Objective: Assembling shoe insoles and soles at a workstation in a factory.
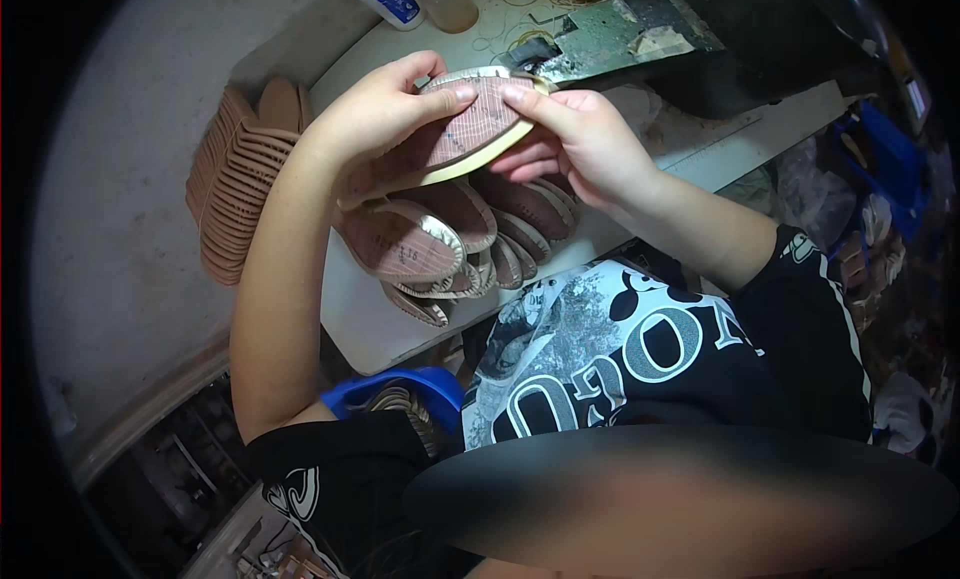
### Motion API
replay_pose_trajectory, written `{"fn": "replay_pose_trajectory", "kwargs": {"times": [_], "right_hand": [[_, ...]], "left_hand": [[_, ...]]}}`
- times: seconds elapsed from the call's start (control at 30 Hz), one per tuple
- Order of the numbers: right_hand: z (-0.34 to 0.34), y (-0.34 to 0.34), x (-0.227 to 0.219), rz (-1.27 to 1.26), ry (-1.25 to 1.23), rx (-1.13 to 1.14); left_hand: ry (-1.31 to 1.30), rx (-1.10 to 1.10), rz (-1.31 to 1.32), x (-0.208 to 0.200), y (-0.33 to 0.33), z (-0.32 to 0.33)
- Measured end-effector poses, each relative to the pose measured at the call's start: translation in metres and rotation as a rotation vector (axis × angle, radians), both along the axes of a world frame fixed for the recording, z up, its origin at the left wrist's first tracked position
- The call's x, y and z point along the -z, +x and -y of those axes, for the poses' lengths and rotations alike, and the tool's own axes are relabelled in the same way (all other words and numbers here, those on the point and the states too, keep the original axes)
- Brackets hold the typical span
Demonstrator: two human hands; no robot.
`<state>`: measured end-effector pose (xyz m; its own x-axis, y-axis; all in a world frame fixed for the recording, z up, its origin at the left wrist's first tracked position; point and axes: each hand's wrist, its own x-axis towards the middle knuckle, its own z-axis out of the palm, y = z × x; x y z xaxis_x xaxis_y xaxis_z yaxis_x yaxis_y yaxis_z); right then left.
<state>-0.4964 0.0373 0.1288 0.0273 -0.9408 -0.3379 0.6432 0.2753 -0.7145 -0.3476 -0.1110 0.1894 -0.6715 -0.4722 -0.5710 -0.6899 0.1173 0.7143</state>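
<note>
A shoe insole [440, 139], pinkish brown with pale grid lines, is held up over the table between both hands. Pale yellow material runs along its edge, and white gathered lining shows at its far rim. My left hand [395, 104] grips the far left side with the thumb pressed on the face. On the other side my right hand [585, 134] pinches the tip, thumb on top and fingers below. Several similar insoles with white gathered edges lie piled beneath, among them a near insole [405, 244].
Against the wall at left leans a stack of brown insoles [235, 189]. A white-and-blue bottle [390, 4], a red-capped jar [450, 9] and a green board [630, 34] occupy the far table [345, 324]. A blue container [430, 379] sits below the near edge.
</note>
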Motion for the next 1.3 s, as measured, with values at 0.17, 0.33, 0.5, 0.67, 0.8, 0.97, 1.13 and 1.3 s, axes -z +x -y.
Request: {"fn": "replay_pose_trajectory", "kwargs": {"times": [0.17,0.33,0.5,0.67,0.8,0.97,1.13,1.3], "right_hand": [[0.016,0.0,0.007,-0.095,-0.037,0.004],[0.028,0.003,0.016,-0.098,-0.062,0.014],[0.023,-0.012,0.021,-0.149,-0.142,-0.071],[-0.01,-0.011,0.028,-0.405,-0.155,-0.344],[-0.006,-0.011,0.036,-0.37,-0.186,-0.24],[0.016,-0.011,0.036,-0.299,-0.15,-0.262],[0.012,-0.012,0.025,-0.208,-0.12,-0.2],[-0.043,-0.013,0.011,-0.237,-0.024,-0.495]], "left_hand": [[-0.17,-0.015,0.131,0.001,0.005,0.004],[-0.1,-0.216,0.207,0.006,0.002,-0.003],[0.128,-0.368,0.11,0.001,-0.004,-0.028],[0.169,-0.465,0.102,0.005,-0.003,-0.039],[0.226,-0.472,0.05,0.005,0.004,-0.04],[0.223,-0.531,-0.024,0.017,0.011,-0.025],[0.127,-0.606,-0.1,0.018,0.004,-0.026],[0.106,-0.643,-0.13,0.025,0.003,-0.021]]}}
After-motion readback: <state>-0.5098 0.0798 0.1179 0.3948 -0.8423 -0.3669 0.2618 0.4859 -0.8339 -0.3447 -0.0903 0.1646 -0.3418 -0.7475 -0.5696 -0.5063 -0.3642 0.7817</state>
